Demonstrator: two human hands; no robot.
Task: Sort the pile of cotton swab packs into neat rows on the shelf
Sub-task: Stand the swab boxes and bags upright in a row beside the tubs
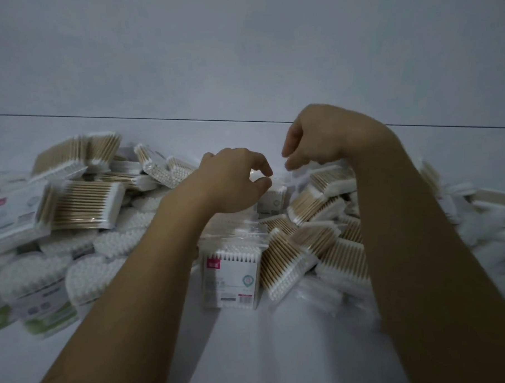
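Note:
A loose pile of cotton swab packs (84, 204) spreads across the white shelf (246, 350), some with wooden sticks and some all white. One labelled pack (230, 274) stands upright in the front middle, below my left wrist. My left hand (233, 182) hovers over the pile's middle. Its thumb and forefinger are curled close together just above a small pack (271, 196), and whether they pinch its clear top is unclear. My right hand (315, 139) hangs higher, to the right, with its fingers drooping loosely and nothing in them.
The shelf meets a plain grey back wall (239, 47) along a dark seam behind the pile. Round white packs with green labels (44, 290) lie at the left front. More packs (483, 210) trail off to the right edge.

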